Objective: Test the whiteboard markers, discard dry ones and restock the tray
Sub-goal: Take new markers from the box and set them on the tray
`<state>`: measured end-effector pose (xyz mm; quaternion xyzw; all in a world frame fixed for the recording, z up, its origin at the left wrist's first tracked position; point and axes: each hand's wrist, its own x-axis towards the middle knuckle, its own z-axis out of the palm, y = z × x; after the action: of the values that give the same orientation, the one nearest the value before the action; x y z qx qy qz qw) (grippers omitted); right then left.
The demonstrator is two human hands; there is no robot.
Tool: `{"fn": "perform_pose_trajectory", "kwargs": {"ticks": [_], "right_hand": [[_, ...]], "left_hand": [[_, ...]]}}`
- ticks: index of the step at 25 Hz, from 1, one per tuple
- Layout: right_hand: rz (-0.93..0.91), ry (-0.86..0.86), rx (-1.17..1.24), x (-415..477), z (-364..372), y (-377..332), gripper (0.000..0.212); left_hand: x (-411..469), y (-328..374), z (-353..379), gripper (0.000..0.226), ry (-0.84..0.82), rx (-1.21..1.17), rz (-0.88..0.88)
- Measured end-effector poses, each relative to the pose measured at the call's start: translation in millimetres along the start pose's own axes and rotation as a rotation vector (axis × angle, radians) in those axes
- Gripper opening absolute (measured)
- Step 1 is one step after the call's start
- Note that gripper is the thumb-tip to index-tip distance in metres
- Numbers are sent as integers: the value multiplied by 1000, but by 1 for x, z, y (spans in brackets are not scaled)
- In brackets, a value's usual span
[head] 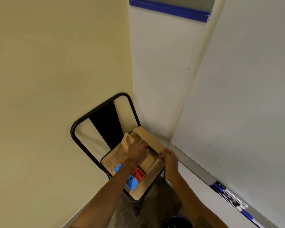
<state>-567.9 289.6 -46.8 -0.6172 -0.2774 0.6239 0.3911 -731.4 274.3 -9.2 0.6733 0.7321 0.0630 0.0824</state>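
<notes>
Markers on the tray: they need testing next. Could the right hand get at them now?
Probably, once freed: the right hand grips the box, but the markers lie uncovered on the tray at that side, with nothing between.

Head view, steeply down onto chair [105, 124].
</notes>
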Motion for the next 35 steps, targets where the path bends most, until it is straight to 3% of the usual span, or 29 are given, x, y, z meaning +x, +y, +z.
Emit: {"fn": "perform_pose_trajectory", "kwargs": {"ticks": [2, 6, 9, 13, 18, 20, 22, 24, 27, 30, 32, 35], "right_hand": [[-11, 20, 110, -4, 2, -8, 25], [-151, 108, 202, -4, 7, -25, 18], [-277, 121, 69, -3, 11, -24, 8], [-294, 10, -197, 2, 8, -24, 16], [-217, -53, -416, 11, -5, -28, 36], [-231, -66, -440, 15, -8, -29, 38], [-241, -49, -438, 16, -6, -35, 37], [-287, 14, -434, 13, 0, -48, 33], [-395, 101, -516, 7, 10, -73, 25], [-443, 45, -653, 7, 20, -90, 25], [-457, 7, -696, 5, 29, -94, 25], [-601, 6, -710, -2, 43, -90, 16]], "left_hand": [[-3, -8, -7, 31, 55, -2, 9], [-12, -30, -8, 38, 12, -43, -12], [-24, -40, 0, 20, -90, -93, -85], [-31, -40, 19, 62, -324, -127, -152], [-19, -37, 45, 86, -446, -298, -149], [-16, -33, 47, 68, -375, -394, -209], [-16, -27, 38, 45, -177, -482, -315], [-17, -21, 27, 49, -57, -562, -390], [-19, -19, 31, 39, -136, -570, -344], [-21, -21, 54, 26, -180, -540, -197], [-24, -12, 60, 46, -167, -553, -234], [-33, 4, 57, 113, -207, -382, -315]]}}
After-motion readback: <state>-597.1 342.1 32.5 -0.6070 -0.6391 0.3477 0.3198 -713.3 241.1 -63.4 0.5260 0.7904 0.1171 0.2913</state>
